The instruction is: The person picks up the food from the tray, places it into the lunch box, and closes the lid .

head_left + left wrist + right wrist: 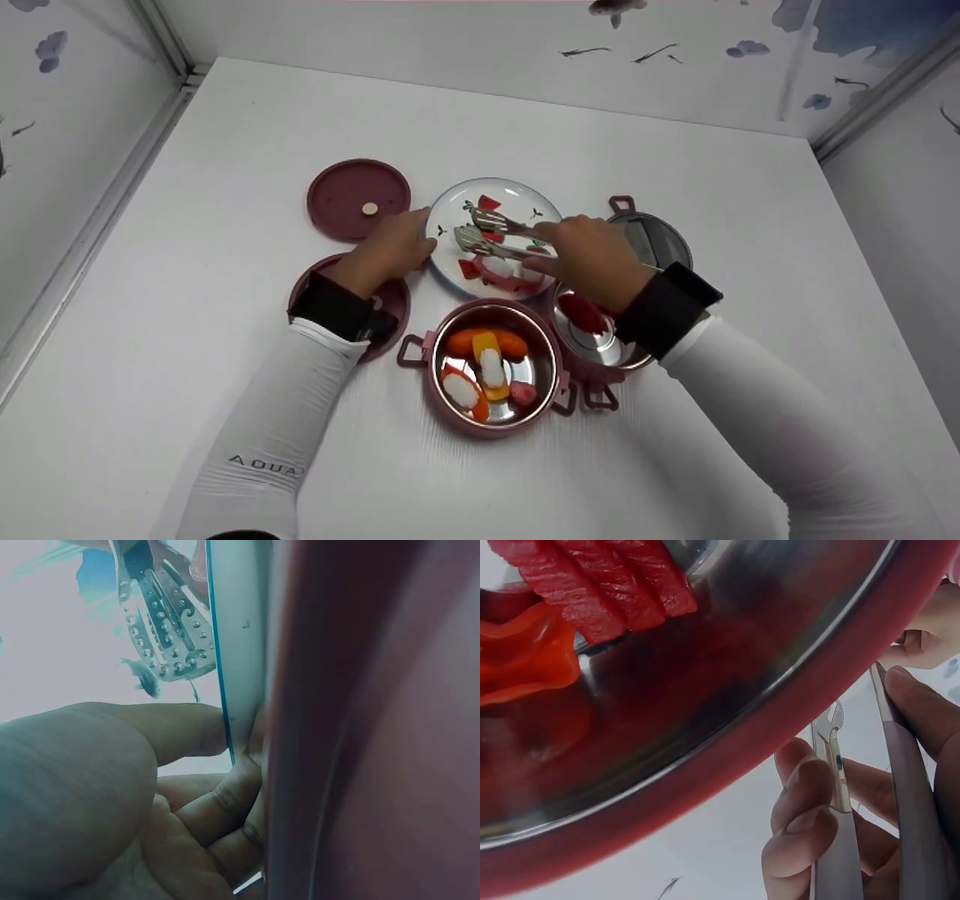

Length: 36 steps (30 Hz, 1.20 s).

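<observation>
A white plate (450,217) with red and white toy sushi pieces (499,271) lies mid-table. My left hand (390,247) grips the plate's left rim (240,652), thumb on top and fingers curled beneath. My right hand (589,255) holds metal tongs (487,232), their perforated tips (169,630) spread apart over the plate. Just under that hand sits a pink steel-lined bowl (600,349) holding a red toy fish slice (592,585). The tong handles (900,795) run between my fingers (802,817).
Nearest me stands a pink pot (491,367) with several toy sushi pieces inside. Two pink lids (358,199) (394,300) lie at the left, one under my left wrist. Another steel container (652,236) is behind my right hand. Patterned walls enclose the table.
</observation>
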Available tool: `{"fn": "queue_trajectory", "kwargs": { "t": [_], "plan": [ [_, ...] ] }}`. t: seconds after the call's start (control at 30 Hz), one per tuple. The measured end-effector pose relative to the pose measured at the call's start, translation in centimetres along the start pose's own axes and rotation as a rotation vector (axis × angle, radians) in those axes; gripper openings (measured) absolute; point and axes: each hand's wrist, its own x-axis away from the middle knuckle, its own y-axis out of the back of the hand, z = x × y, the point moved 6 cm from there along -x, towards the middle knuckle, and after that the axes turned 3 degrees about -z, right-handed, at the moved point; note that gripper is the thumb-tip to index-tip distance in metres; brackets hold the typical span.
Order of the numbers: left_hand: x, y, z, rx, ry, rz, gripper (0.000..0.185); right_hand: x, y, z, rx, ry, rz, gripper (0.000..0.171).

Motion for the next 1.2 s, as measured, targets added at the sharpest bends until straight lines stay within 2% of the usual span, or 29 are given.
{"fn": "queue_trajectory", "kwargs": {
  "t": [0.13, 0.33, 0.67, 0.8, 1.1, 1.2],
  "plan": [
    [0.0, 0.0, -0.2, -0.031, -0.017, -0.006, 0.037, -0.1, -0.2, 0.1, -0.002, 0.009, 0.001, 0.044],
    [-0.1, -0.2, -0.2, -0.009, -0.025, -0.011, 0.038, 0.0, -0.3, 0.1, -0.022, 0.001, 0.010, 0.043],
    [-0.1, -0.2, 0.2, 0.011, 0.007, -0.008, 0.039, 1.1, -0.2, 0.1, -0.043, -0.003, -0.035, 0.045],
    [-0.1, -0.2, 0.1, 0.000, -0.012, -0.010, 0.038, 2.8, 0.3, -0.2, -0.047, 0.008, -0.058, 0.046],
    [-0.2, 0.1, 0.1, -0.002, -0.015, -0.005, 0.039, 7.9, 2.1, -1.8, -0.079, 0.013, -0.214, 0.047],
    [-0.2, -0.1, 0.3, -0.006, -0.011, -0.004, 0.039, 9.8, 2.5, -2.4, -0.049, 0.020, -0.258, 0.050]
  ]
}}
